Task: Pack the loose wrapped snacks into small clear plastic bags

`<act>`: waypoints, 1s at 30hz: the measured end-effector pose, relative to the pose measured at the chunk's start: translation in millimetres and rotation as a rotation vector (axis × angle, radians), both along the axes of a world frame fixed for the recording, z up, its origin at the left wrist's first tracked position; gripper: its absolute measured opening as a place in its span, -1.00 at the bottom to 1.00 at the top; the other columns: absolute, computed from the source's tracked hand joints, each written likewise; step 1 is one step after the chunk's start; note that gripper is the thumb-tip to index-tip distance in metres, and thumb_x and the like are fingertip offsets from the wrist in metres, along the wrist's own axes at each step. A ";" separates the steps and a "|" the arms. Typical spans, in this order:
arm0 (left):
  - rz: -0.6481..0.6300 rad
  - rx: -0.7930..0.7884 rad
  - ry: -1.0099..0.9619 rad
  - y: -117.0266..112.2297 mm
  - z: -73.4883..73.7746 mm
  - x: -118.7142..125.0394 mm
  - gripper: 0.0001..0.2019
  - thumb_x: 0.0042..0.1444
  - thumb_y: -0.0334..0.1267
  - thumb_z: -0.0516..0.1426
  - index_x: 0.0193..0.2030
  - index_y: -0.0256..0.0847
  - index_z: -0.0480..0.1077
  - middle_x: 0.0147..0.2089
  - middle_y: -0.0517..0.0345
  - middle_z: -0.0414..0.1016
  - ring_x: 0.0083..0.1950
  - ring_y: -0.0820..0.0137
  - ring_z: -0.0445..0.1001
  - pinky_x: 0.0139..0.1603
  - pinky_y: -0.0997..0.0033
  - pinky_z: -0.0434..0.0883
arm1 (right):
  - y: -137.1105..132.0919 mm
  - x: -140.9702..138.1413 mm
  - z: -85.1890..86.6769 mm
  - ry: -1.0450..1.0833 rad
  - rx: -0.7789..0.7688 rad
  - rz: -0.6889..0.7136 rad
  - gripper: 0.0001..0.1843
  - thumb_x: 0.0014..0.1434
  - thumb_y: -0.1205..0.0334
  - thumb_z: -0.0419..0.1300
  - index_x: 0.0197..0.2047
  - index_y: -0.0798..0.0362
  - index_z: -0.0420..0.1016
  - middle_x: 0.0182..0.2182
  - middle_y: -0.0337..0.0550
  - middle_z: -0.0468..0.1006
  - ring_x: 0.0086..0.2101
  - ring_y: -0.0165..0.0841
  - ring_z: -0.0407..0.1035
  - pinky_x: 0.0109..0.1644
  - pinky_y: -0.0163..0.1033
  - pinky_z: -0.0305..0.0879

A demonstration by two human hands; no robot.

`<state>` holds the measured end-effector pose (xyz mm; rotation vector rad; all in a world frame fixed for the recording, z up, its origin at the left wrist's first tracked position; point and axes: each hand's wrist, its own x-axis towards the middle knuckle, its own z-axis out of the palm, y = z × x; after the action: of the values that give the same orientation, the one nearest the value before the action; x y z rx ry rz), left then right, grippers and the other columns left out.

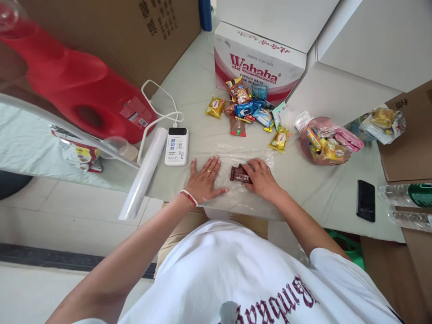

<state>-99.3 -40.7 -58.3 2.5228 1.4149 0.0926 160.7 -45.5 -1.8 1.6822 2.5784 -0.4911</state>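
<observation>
A thin sheet of clear plastic film (232,191) lies on the cloth-covered table in front of me. Two or so dark brown snack packets (238,174) rest on it, partly overlapping. My left hand (206,181) is open, palm down, fingers spread on the film's left side. From the right, my right hand (262,180) has its fingers bent over the packets' right edge, gripping them against the film. Beyond the film lies a pile of wrapped snacks (248,108) in blue, yellow and brown. A roll of plastic film (145,173) sits left of my left hand.
A white power bank (177,150) with a cable lies beside the roll. A pink bowl (305,150) of wrapped snacks stands to the right, near a phone (366,200) and plastic bottles (405,195). A Wahaha carton (259,58) stands behind; a red jug (84,85) stands left.
</observation>
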 end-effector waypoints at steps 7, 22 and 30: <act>0.015 0.001 -0.016 -4.8 0.0 -1.7 -0.05 0.27 0.35 -0.04 0.60 -0.25 -0.14 0.62 -0.23 -0.17 0.61 -0.10 -0.06 0.50 -0.47 -0.48 | 2.4 7.8 9.8 0.020 -0.051 -0.070 -0.43 0.26 0.06 0.30 0.29 0.02 0.43 0.15 0.09 0.47 0.16 0.06 0.18 0.18 0.09 0.25; 0.013 0.011 -0.024 -5.3 1.0 -1.4 0.02 0.22 0.39 -0.01 0.60 -0.28 -0.13 0.61 -0.24 -0.15 0.61 -0.16 -0.08 0.51 -0.45 -0.47 | 6.5 6.0 18.2 0.012 -0.013 -0.111 -0.42 0.20 0.07 0.36 0.25 0.01 0.44 0.04 0.08 0.51 0.06 0.02 0.22 0.08 0.00 0.19; 0.014 0.011 -0.016 -5.6 -0.2 -1.7 0.01 0.24 0.37 -0.03 0.60 -0.31 -0.16 0.61 -0.25 -0.16 0.61 -0.13 -0.06 0.51 -0.44 -0.48 | 2.2 8.1 -3.5 0.060 -0.015 -0.030 -0.41 0.21 0.03 0.35 0.26 0.00 0.46 0.14 0.10 0.49 0.11 0.04 0.22 0.13 0.06 0.22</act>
<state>-101.0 -46.4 -58.5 2.5157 1.4293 0.1230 168.8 -43.3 -5.3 1.7296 2.5868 -0.5697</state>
